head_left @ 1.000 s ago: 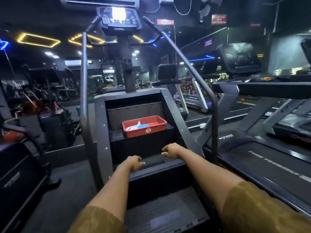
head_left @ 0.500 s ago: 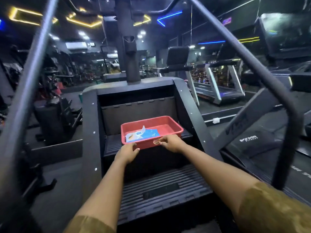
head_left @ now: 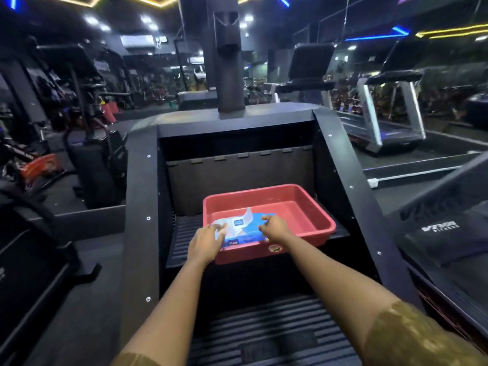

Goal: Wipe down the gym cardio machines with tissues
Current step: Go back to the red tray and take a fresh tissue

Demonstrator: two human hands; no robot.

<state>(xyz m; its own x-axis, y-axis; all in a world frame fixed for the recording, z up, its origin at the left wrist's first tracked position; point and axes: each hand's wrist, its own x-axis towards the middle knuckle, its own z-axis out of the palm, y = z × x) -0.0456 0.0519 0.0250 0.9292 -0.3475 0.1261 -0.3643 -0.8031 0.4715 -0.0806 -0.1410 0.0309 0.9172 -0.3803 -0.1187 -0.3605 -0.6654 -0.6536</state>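
Observation:
A red plastic tray (head_left: 303, 207) sits on an upper step of the black stair-climber machine (head_left: 142, 196). In its left half lies a blue and white tissue pack (head_left: 241, 235) with its flap (head_left: 247, 217) standing up. My left hand (head_left: 207, 243) reaches over the tray's front left corner and holds the pack's left end. My right hand (head_left: 274, 228) is over the pack's right part with fingers curled, its fingertips close to the flap. Whether it pinches anything is not visible.
The stair-climber's ribbed lower step (head_left: 264, 331) lies under my forearms, and its central column (head_left: 228, 62) rises behind the tray. A treadmill deck (head_left: 449, 241) runs along the right. More treadmills (head_left: 383, 128) stand at the back right, and other dark machines (head_left: 92, 159) on the left.
I have come closer to the stair-climber. Both hands moved up from the lower step, past the tray's front rim, onto the tissue pack.

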